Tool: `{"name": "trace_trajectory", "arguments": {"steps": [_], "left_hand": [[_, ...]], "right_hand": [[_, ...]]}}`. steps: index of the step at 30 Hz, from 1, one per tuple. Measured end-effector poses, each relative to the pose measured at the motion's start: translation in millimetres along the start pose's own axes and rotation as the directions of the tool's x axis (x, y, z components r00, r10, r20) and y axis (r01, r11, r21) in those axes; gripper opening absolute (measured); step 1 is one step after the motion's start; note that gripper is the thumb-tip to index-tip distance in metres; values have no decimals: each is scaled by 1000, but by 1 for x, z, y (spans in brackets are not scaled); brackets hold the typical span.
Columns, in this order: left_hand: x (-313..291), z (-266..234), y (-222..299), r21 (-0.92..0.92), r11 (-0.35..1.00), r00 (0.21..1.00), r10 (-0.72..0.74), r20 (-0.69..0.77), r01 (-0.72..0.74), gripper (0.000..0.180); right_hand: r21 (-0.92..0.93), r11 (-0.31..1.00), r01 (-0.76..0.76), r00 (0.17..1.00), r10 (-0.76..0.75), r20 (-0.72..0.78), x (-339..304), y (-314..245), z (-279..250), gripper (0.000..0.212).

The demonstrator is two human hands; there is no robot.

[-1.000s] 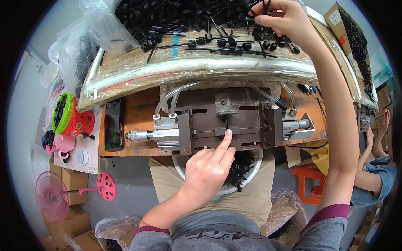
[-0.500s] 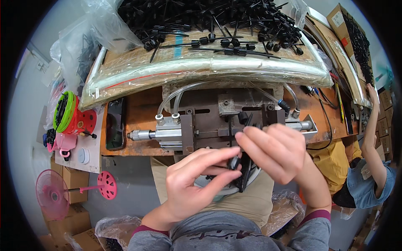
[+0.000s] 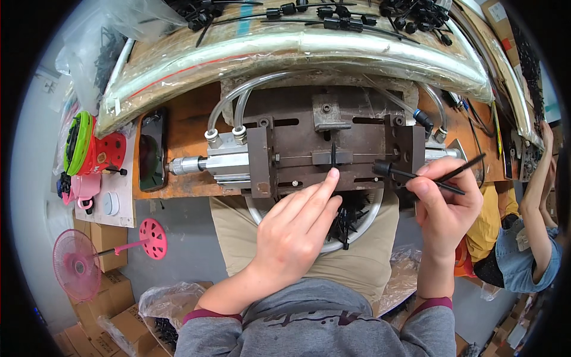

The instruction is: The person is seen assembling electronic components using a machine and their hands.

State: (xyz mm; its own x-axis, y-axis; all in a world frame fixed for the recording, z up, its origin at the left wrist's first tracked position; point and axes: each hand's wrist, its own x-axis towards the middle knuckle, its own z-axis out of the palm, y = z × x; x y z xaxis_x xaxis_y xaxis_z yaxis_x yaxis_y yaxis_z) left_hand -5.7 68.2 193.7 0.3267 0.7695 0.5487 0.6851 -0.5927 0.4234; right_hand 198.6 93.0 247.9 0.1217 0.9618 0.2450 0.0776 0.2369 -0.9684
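My left hand (image 3: pixel 294 235) reaches to the middle of a dark metal fixture (image 3: pixel 297 134), fingers stretched out. Its index fingertip touches a thin black part (image 3: pixel 333 156) standing in the small centre block (image 3: pixel 321 157). Off to the right, my right hand (image 3: pixel 446 205) pinches a thin black rod with a round cap (image 3: pixel 382 168) at its left end. A black bristled brush (image 3: pixel 467 168) also sticks out of that grip, crossing the rod. Below the fixture, a white-rimmed container (image 3: pixel 376 208) on my lap holds more black parts (image 3: pixel 345 223), partly hidden by my left hand.
Clear hoses (image 3: pixel 241 101) run to metal cylinders (image 3: pixel 229 163) on both sides. Behind stands a plastic-wrapped tray (image 3: pixel 285 50) of black parts. A phone (image 3: pixel 153 149) and a red basket (image 3: pixel 111 152) lie left, above a pink fan (image 3: pixel 77 265). A co-worker's arm (image 3: pixel 538 202) is at right.
My hands have separated. The left moved from holding a black capped piece to touching the part in the fixture; the right moved rightward with the rod and brush. The view has shifted lower.
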Motion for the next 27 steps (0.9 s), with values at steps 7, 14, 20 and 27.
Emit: {"name": "trace_trajectory", "arguments": {"steps": [7,14,20,27], "left_hand": [[17,-3,-2,90,996,998,13,64,-19,28],[15,-6,0,94,995,991,-51,121,40,31],[18,-26,8,-474,873,993,-101,55,115,46],[3,-37,9,-386,919,996,-85,-6,77,33]], "right_hand": [[186,935,-304,947,275,166,-5,0,-7,18],[364,824,-435,891,337,303,-6,9,-8,19],[366,748,-553,825,430,368,-10,10,-3,18],[408,778,-478,870,356,341,-14,7,4,19]]}}
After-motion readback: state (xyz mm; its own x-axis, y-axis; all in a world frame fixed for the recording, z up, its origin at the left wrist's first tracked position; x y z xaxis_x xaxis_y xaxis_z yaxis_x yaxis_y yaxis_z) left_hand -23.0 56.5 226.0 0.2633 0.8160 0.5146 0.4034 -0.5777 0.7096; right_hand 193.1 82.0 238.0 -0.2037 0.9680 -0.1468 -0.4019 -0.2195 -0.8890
